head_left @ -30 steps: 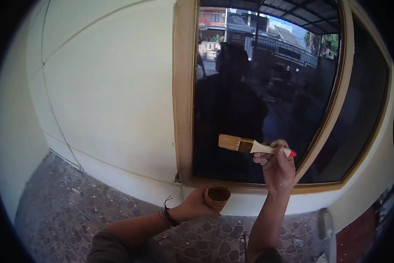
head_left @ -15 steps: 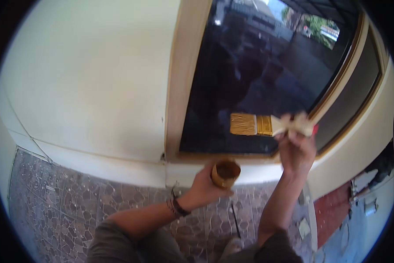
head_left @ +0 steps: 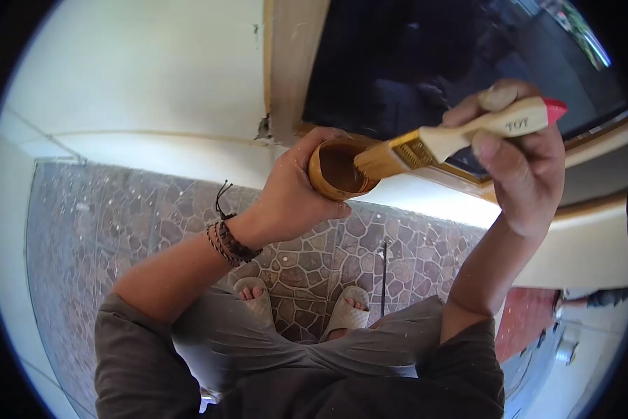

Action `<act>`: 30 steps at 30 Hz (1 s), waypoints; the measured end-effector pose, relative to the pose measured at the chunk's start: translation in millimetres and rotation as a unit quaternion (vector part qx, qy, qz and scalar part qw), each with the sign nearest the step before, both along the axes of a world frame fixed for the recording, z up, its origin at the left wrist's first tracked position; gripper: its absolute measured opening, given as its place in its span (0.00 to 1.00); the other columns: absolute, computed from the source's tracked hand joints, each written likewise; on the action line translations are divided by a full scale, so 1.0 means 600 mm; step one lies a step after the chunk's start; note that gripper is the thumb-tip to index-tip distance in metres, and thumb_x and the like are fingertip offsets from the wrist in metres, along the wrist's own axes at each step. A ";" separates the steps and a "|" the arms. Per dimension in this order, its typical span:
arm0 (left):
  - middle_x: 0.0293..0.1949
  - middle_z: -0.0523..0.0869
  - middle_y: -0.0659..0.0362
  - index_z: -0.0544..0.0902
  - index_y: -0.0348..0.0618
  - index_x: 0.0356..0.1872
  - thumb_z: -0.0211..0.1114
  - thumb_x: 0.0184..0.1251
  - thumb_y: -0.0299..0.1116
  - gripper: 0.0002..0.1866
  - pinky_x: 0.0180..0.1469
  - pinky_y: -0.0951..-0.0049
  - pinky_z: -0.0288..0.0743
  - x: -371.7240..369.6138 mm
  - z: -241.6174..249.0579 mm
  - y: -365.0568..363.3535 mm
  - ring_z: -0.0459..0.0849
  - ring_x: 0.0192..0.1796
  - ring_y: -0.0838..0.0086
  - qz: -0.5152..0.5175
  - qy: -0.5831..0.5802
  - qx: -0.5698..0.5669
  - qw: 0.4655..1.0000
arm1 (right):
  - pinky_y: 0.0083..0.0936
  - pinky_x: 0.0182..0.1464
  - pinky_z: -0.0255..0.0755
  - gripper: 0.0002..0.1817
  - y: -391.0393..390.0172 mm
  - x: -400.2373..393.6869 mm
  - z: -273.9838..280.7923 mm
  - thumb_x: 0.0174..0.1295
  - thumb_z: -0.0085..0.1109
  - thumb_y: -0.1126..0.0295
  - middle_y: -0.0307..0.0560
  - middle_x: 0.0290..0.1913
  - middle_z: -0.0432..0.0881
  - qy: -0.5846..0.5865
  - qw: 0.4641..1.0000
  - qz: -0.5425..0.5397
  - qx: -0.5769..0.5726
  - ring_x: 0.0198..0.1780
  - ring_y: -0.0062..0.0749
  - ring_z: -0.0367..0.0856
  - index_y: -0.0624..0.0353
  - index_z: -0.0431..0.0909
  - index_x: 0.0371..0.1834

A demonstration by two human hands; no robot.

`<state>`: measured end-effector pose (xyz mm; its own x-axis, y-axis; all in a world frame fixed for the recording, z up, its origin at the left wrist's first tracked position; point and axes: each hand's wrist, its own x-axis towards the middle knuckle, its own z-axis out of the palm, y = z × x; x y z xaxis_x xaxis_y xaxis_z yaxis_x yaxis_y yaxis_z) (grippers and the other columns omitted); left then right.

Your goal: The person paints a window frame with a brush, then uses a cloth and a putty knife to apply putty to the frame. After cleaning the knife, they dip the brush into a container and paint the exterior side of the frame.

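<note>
My left hand (head_left: 293, 185) is wrapped round a small cup (head_left: 319, 174) with brown liquid inside. The cup tilts a little, its mouth facing up. In my right hand (head_left: 527, 164) is a wide paintbrush (head_left: 460, 140) with a pale wooden handle and a red end. The brush slants down to the left, and its bristle tips are inside the cup's rim at the right. Fingers and thumb close on the handle from both sides. Behind the hands is a dark window pane (head_left: 397, 63) in a wooden frame (head_left: 286, 70).
A cream wall (head_left: 153, 70) rises at the left, with a chipped spot by the frame's lower corner. Below lies a stone-patterned floor (head_left: 146, 209), where my sandalled feet (head_left: 345, 311) stand. A thin dark rod (head_left: 384, 276) is near them. Red flooring (head_left: 530, 318) shows at the right.
The view has tipped down. The brush has come down from in front of the window, and its bristles are now in the cup. Both hands look nearer to the camera.
</note>
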<state>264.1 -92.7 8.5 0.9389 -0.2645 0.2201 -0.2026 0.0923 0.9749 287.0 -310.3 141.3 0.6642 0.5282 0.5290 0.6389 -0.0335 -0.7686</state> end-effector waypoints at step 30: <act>0.49 0.81 0.55 0.71 0.43 0.54 0.77 0.43 0.24 0.33 0.56 0.69 0.76 0.033 -0.030 -0.018 0.82 0.53 0.67 0.047 -0.124 0.092 0.987 | 0.21 0.41 0.79 0.11 0.042 0.032 -0.084 0.51 0.64 0.84 0.48 0.39 0.85 -0.087 0.989 0.031 -0.117 0.40 0.29 0.85 0.63 0.81 0.39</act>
